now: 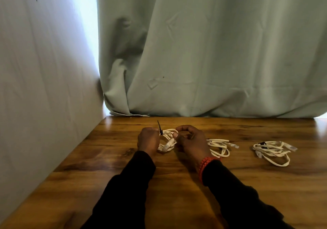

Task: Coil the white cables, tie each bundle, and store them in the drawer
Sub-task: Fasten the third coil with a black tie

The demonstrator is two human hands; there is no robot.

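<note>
Both hands are working one coil of white cable [167, 141] near the far middle of the wooden table [123, 172]. Left hand [148, 140] is curling its fingers round the left end of the coil, right where a black zip tie [160, 128] is wrapping the strands; the tie's tail is sticking up and slightly left. Right hand [192, 142] is gripping the right side of the same coil, thumb and fingers curled in, thumb tip pressing on the cable. A white plug is showing in the gap between the hands.

Second coil [219, 147] is lying on the table just right of the right hand, partly hidden behind it. Third coil [272, 151] is sitting well apart, further right, with a dark tie on its top left.

Black sleeves are covering both arms, and a red bead bracelet [205, 165] is sitting on the right wrist. A pale green curtain [212, 51] is hanging behind the table.
</note>
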